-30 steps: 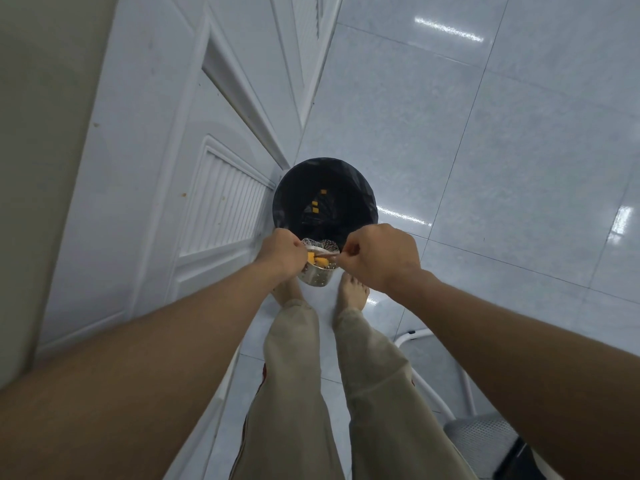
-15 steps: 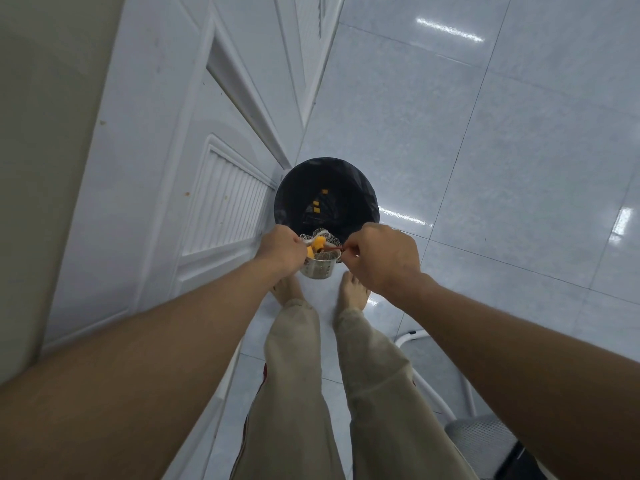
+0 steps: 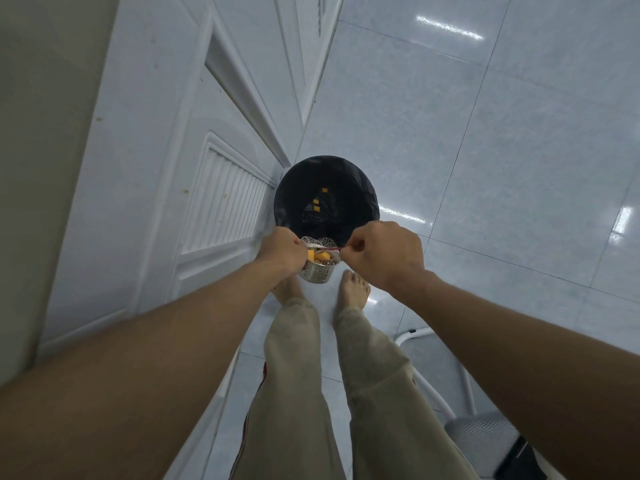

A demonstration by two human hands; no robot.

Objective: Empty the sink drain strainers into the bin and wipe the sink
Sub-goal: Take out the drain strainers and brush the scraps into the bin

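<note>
A round bin lined with a black bag stands on the floor ahead of my feet, with a few orange scraps lying at its bottom. Just above its near rim I hold a perforated metal drain strainer, upright, with orange food bits and a white mesh liner in it. My left hand grips the strainer's left side. My right hand pinches a thin reddish edge at the strainer's right rim, which seems to belong to the mesh liner.
A white panelled door with a louvred vent runs along the left, close to the bin. Glossy pale floor tiles spread to the right. A white-framed stool or chair stands at the lower right, behind my right leg.
The strainer has lifted slightly and the orange bits have shifted inside it. My right hand has drawn the liner's edge a little to the right. The bin has not moved.
</note>
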